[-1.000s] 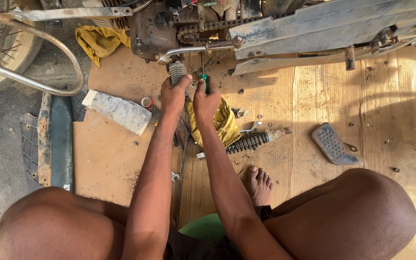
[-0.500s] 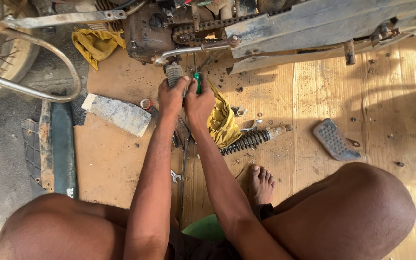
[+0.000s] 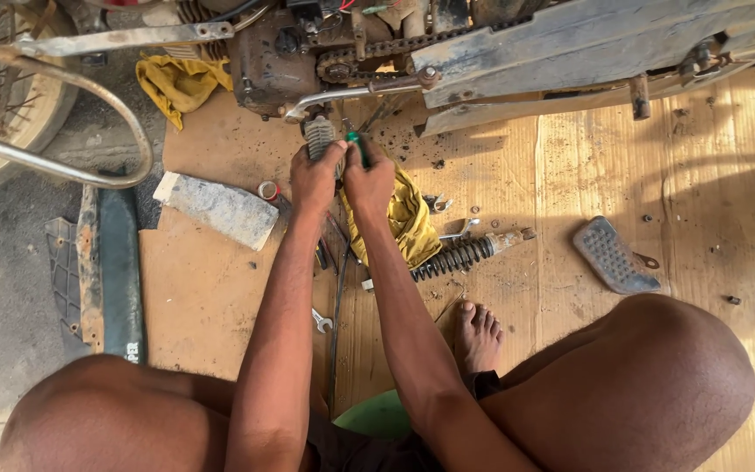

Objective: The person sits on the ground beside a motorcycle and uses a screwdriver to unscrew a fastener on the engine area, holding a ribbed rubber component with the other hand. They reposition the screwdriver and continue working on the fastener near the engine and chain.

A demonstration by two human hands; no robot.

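Squatting on a sheet of cardboard [image 3: 220, 297], a person is seen from above with both arms stretched out to a motorbike engine [image 3: 281, 61]. The left hand [image 3: 315, 175] is wrapped around a ribbed rubber footpeg [image 3: 318, 135], with the fingers shut tight on it. The right hand [image 3: 369, 179] is just beside it, and its fingers are closed on a green-handled tool [image 3: 358, 149] that is pointed up at the engine. A yellow rag [image 3: 408, 223] is lying under the right wrist. A black coil spring [image 3: 452, 258] is lying near the rag, and a grey footrest pad [image 3: 612, 256] lies well apart to the right. A grey stone block [image 3: 216, 208] lies left of the hands.
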